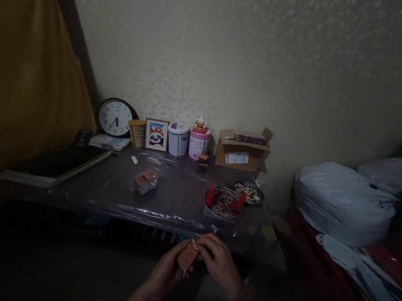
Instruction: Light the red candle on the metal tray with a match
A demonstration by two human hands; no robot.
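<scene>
My left hand (169, 263) grips a reddish-brown box (187, 257), whitish at one end; my right hand (220, 260) curls there, hold unclear; the clock (109, 116) shows "12"

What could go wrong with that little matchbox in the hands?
If the left hand tilts the matchbox, the pale sticks at its end might spill. Also, the round dish sits near the front edge of the table, so the right hand could perhaps bump and tip it.
</scene>
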